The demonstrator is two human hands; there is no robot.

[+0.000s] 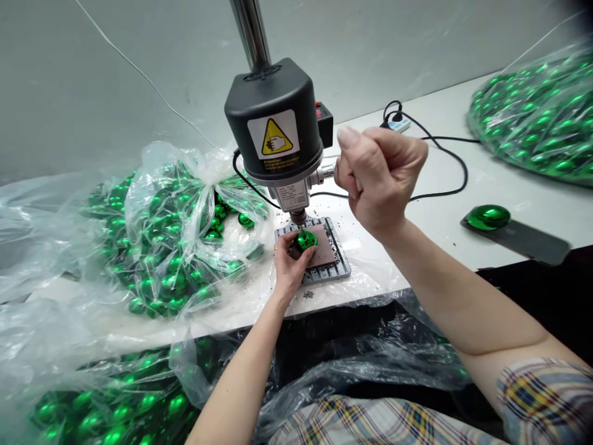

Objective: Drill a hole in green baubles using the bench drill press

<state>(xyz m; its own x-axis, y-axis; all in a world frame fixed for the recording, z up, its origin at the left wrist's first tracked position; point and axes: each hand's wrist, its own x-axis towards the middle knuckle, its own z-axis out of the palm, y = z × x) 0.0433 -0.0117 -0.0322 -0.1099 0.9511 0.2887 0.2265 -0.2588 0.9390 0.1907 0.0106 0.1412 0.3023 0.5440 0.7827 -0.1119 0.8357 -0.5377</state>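
My left hand pinches a shiny green ball between thumb and fingers. The ball rests on a brownish board on the grooved metal base plate of a small bench drill press. Just above the ball is the drill chuck; I cannot make out whether the bit touches it. Raised to the right of the machine, my right hand is closed in a fist around the feed lever, most of which the fingers hide.
A clear plastic bag of green balls lies left of the drill press, another bag at the far right. Several loose balls sit by the left bag. A phone carries one ball. A black cable loops behind my right hand.
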